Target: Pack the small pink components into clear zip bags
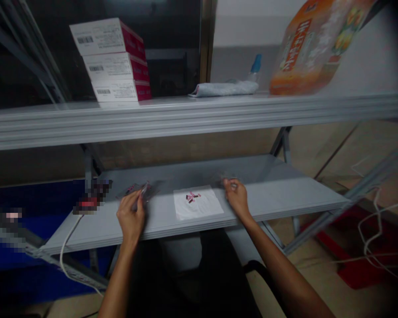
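On the grey shelf board (pixel 268 194) lies a white sheet (pixel 199 213), with several small pink and dark pieces (pixel 192 197) gathered on it. Left of the sheet, my left hand (pixel 131 213) is closed, pinching a clear plastic bag (pixel 145 191) at its edge. Pink bits show in the plastic beside those fingers. My right hand (pixel 236 197), on the sheet's other side, is also closed, thumb against fingers. Clear plastic (pixel 231 176) shows at its fingertips, blurred; its contents cannot be made out.
Above, an upper shelf (pixel 172 126) carries stacked white and red boxes (pixel 114 62), a folded cloth-like packet (pixel 223 88), a blue-capped bottle (pixel 256 65) and an orange bag (pixel 311 53). A pixelated object (pixel 91 198) with a white cable (pixel 64 247) lies at the board's left end.
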A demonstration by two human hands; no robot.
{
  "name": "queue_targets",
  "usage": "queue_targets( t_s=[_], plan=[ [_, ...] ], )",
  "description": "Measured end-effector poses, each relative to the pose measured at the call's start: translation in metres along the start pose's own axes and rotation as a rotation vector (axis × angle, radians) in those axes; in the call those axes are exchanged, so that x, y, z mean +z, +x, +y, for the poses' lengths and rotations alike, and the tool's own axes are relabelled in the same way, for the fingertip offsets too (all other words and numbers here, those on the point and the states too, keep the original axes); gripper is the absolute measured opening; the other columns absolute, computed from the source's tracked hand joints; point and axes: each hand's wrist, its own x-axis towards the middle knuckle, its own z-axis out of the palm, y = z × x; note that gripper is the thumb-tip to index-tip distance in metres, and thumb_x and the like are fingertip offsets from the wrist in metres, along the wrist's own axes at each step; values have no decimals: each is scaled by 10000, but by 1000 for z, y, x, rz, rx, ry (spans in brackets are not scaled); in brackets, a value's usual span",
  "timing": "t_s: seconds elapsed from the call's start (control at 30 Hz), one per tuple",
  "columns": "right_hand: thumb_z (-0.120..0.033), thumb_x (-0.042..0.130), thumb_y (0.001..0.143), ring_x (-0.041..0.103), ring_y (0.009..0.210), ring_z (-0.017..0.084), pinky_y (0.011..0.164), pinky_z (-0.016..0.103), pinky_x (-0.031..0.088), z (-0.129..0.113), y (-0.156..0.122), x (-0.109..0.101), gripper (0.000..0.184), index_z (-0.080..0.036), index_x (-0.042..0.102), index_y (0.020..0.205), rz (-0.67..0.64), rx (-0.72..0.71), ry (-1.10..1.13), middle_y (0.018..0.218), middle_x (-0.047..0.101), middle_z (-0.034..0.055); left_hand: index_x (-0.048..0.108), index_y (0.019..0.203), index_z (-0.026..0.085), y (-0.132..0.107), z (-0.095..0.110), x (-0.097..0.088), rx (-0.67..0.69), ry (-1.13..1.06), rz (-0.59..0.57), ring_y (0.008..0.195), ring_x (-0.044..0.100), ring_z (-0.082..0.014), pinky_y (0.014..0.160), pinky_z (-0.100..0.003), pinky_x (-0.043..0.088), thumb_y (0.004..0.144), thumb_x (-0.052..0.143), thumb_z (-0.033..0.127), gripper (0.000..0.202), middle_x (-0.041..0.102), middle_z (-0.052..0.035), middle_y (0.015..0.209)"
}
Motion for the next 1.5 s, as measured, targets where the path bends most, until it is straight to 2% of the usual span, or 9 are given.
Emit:
queue_targets(
  t_s=[0.07,0.17,0.23,0.4,0.7,0.93,1.17,1.3,1.5],
  plan=[
    [-666,503,858,394,393,102,411,222,283,-22,-20,-1,512,-183,557,695,-126,-28,21,433,441,-43,723,1055,187,0,19,-5,49,-145,-32,1002,652,-233,924,-425,485,911,566,222,216,731,-93,1049],
    [-687,418,892,433,396,90,396,204,279,-58,-52,4,581,-157,607,743,-568,147,190,497,543,0,733,1064,240,-7,58,-11,195,-338,-185,970,653,-216,881,-405,502,891,595,158,235,736,-71,1011],
    [-644,554,846,443,393,71,370,182,233,-76,-68,5,496,-154,620,806,-768,235,275,585,609,13,726,1096,266,-16,82,-13,275,-436,-296,991,644,-219,862,-405,510,889,592,123,284,733,-75,1022],
    [-566,648,814,450,372,62,335,164,219,-91,-80,-4,419,-157,593,741,-876,302,364,531,574,-17,671,1203,309,-31,115,-17,429,-468,-417,1029,625,-227,854,-437,504,903,552,94,388,718,-84,1092],
    [-468,677,819,587,476,100,368,163,363,-96,-82,-11,334,-137,635,803,-1057,214,301,645,667,31,652,1212,257,-32,112,-28,518,-369,-506,1029,617,-223,847,-420,492,880,539,38,415,709,-93,1091],
    [-489,656,830,566,456,102,363,178,349,-97,-87,-6,341,-151,641,792,-968,139,259,621,655,24,647,1202,224,-27,129,-41,289,-359,-700,1058,600,-250,889,-430,499,854,650,175,352,698,-106,1110],
    [-463,714,783,503,497,98,449,205,370,-97,-98,2,301,-176,641,725,-879,107,198,608,601,-1,708,846,213,-37,153,-43,-58,-410,-618,705,641,-175,645,-287,509,834,691,303,92,695,-43,750],
    [-449,597,884,485,553,115,519,227,382,-96,-101,3,285,-191,600,765,-814,-11,113,638,548,-12,716,892,214,-37,155,-43,-203,-446,-583,704,657,-165,631,-264,524,840,676,308,115,718,-42,786],
    [-292,436,975,539,714,156,723,283,402,-96,-106,-1,274,-205,576,756,-792,-312,-213,717,589,5,760,937,242,-39,153,-37,-253,-458,-603,707,692,-169,624,-256,545,830,691,318,148,765,-40,858]
  ],
)
